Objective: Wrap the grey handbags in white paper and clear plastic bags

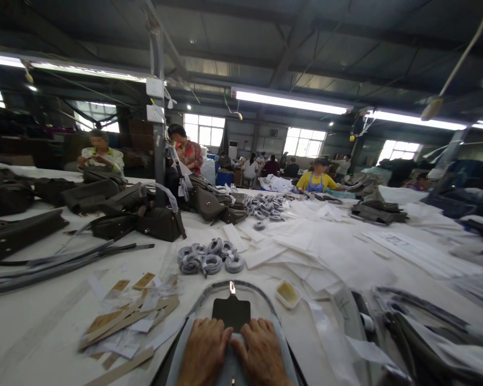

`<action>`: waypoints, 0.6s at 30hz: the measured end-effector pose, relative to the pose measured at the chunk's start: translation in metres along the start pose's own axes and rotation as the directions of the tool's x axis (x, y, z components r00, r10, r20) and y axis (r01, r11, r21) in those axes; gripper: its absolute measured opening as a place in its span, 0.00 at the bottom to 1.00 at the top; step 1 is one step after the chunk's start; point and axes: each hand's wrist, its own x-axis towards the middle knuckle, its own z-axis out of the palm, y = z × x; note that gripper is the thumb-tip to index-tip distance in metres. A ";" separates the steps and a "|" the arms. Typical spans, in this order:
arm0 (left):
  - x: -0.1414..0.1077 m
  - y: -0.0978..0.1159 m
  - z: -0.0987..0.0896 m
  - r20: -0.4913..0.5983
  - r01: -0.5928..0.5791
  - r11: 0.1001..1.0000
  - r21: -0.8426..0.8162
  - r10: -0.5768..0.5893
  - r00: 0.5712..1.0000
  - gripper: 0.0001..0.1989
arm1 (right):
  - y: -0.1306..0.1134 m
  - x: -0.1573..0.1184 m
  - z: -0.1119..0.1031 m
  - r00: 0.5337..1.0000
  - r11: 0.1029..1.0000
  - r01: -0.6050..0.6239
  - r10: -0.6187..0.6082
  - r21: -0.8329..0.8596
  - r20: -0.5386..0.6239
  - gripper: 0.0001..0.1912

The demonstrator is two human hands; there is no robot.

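Note:
A dark handbag with a pale, translucent wrap [234,367] stands close in front of me at the bottom of the head view. My left hand [206,346] lies over its top left of the middle, fingers curled down over the far edge. Beside it, my right hand [261,346] grips the same edge in the same way, the two thumbs nearly meeting. Both sets of fingertips are partly hidden. Beyond the knuckles shows a dark flat tag [231,312] with a metal buckle [232,288]. Around it arches the bag's wrapped handle [261,292].
Wrapped strap coils [211,262] lie ahead, a small tray of yellowish stuff [287,295] right of the handle. Cardboard strips [132,319] are scattered left. Dark bags [159,222] crowd the far left, white sheets [317,252] the right. A co-worker in yellow [317,179] sits across the table.

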 end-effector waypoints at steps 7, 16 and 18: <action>0.000 -0.004 -0.001 -0.015 -0.001 0.999 -0.052 0.000 1.000 0.14 | 0.006 0.000 0.007 0.988 0.995 0.086 -0.080 0.043 -0.133 0.21; 0.000 -0.002 0.003 0.006 -0.018 1.000 0.006 0.018 1.000 0.14 | 0.009 -0.001 0.012 0.990 0.998 0.062 -0.062 -0.004 -0.128 0.25; 0.000 -0.001 0.003 0.034 -0.036 0.999 0.021 0.035 0.999 0.15 | 0.006 0.001 0.012 0.999 0.999 0.005 -0.007 -0.039 -0.052 0.22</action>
